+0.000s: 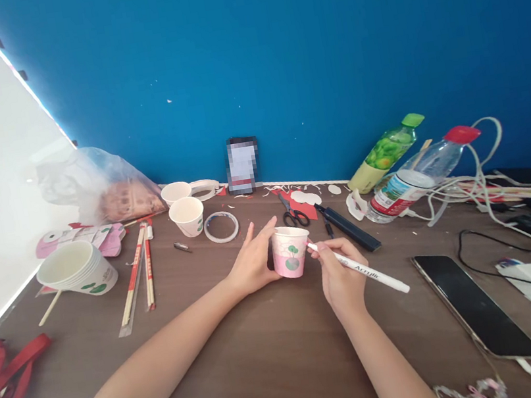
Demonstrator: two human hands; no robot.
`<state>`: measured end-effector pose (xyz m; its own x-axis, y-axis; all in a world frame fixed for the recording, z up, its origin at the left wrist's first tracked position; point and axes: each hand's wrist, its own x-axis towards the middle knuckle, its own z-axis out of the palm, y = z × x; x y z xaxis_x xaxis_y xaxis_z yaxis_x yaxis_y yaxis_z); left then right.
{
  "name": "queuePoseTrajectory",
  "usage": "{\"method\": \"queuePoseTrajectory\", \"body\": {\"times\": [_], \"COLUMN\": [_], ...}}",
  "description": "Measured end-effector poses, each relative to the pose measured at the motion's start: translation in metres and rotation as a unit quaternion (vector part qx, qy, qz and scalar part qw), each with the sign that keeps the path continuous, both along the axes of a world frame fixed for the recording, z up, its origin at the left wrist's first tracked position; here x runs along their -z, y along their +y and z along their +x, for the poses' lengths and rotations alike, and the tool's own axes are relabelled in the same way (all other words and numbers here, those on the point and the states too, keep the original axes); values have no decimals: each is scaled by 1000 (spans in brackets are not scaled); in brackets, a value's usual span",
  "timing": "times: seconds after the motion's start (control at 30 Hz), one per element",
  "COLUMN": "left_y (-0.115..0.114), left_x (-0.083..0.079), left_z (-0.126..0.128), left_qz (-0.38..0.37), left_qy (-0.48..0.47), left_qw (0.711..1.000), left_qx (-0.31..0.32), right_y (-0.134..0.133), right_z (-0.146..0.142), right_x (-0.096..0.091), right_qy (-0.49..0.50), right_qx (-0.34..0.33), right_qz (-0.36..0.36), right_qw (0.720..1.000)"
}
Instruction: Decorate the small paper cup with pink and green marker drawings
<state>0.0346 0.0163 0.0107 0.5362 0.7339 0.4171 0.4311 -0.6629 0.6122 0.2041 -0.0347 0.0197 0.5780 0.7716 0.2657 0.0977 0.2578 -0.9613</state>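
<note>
A small paper cup (290, 252), white above and pink below with a green leaf print, stands on the brown table (268, 351). My left hand (253, 262) grips its left side, thumb and fingers wrapped round the wall. My right hand (340, 279) pinches a white acrylic marker (363, 268), whose tip touches the cup's right side.
Behind are black scissors (294, 215), a tape ring (221, 226), single paper cups (188, 216), a stack of cups (78, 269), chopsticks (140, 274), a plastic bag (101, 187), two bottles (412, 180), white cables (473, 184) and a phone (475, 304) on the right. Red straps (4, 384) lie at left.
</note>
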Motion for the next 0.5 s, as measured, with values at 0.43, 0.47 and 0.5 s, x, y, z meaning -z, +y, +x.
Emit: {"method": "queuePoseTrajectory", "body": {"times": [0.43, 0.47, 0.5], "left_y": [0, 0, 0], "left_x": [2, 2, 2], "left_z": [0, 0, 0], "left_qz": [12, 13, 14], "left_qy": [-4, -4, -4], "left_qw": [1000, 1000, 1000], "left_qx": [8, 9, 9], "right_y": [3, 3, 3], "right_z": [-3, -2, -2], "right_x": [-6, -5, -5], "right_qy": [113, 112, 111], "right_qx": [-16, -16, -16], "right_qz": [-1, -3, -6], "right_qw": [993, 994, 994]}}
